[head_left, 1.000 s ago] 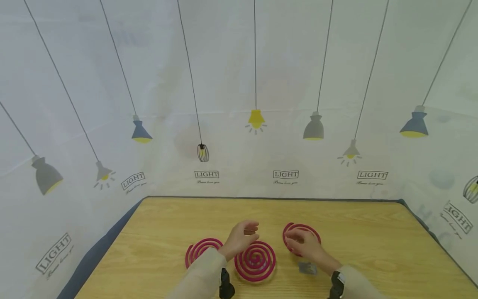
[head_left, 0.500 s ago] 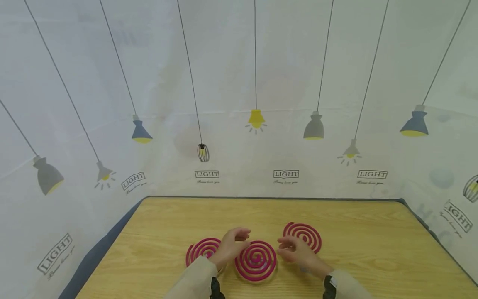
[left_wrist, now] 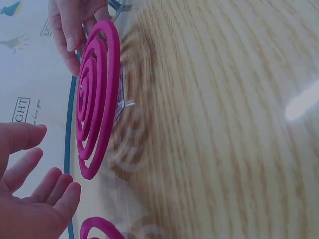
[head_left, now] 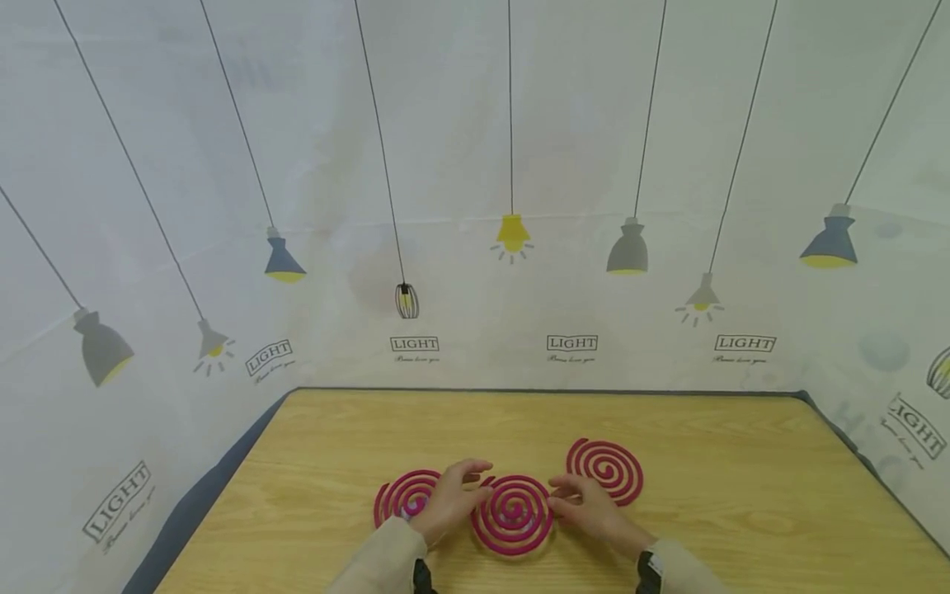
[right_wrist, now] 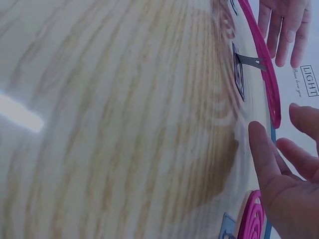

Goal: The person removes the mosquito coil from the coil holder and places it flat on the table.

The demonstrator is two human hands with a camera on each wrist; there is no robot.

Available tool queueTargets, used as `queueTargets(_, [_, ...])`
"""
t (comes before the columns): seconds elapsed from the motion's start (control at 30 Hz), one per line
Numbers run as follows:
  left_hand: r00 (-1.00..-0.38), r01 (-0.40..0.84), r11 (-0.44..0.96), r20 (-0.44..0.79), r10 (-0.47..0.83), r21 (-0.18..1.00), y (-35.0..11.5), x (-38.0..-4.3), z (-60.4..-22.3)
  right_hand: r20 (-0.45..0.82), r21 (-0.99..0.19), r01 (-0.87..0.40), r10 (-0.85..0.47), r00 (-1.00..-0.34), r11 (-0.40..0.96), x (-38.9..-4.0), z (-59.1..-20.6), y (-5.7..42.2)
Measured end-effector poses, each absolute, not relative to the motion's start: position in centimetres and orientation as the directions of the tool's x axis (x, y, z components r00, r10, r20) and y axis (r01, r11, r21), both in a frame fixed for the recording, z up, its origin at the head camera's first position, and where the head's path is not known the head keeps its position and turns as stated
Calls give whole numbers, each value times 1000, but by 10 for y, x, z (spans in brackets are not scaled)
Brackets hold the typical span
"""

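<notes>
Passage across far side of table (head_left: pixel 475 418); stand (right_wrist: pixel 250 60) beneath middle coil (head_left: pixel 514 510) obstructs, perhaps partly.

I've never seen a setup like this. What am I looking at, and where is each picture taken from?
No robot here: these are a person's bare left hand and right hand. The wide picture is taken from the person's head, looking forward and down; the other two from the left and right wrist, so they look turned sideways. On the wooden table are a left spiral, a middle spiral and a right spiral, all pink. A small metal stand shows under the middle one. The hands flank it; neither appears to hold anything, though I can't tell whether fingertips touch.
</notes>
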State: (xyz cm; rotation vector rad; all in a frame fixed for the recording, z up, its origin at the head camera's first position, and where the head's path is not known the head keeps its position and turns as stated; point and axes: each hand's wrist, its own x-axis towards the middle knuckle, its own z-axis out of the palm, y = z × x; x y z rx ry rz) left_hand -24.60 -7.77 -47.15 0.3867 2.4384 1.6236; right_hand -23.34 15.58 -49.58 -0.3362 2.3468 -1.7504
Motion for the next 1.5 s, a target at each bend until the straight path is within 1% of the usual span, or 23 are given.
queueTargets(0.2, [-951,91,333,-17,309,939,-80,-247,-474,-43,-953,-38,-256,-966,302,-232,-499,152])
queueTargets(0.4, [-948,39,310,-63,312,950,-82,-250,-474,-37,-967,-32,-266,-963,251,-232,-503,151])
queueTargets(0.7, [-949,62,322,-44,312,945,-82,-248,-480,-70,-961,-5,-263,-962,275,-232,-504,148])
queueTargets(0.93, [-941,16,312,-91,326,950,-80,-247,-487,-106,-949,34,-216,-971,312,-232,-505,147])
queueTargets(1.0, [-943,22,314,-85,322,949,-80,-248,-488,-110,-945,39,-204,-973,325,-234,-504,147])
queueTargets(1.17, [-948,43,318,-62,312,947,-78,-249,-488,-79,-941,3,-209,-975,339,-234,-500,147])
queueTargets(1.33, [-953,36,322,-65,295,946,-75,-248,-490,-34,-931,-40,-196,-980,363,-231,-498,149])
queueTargets(1.5, [-953,38,320,-63,298,947,-72,-246,-492,-20,-920,-61,-202,-979,388,-230,-497,153])
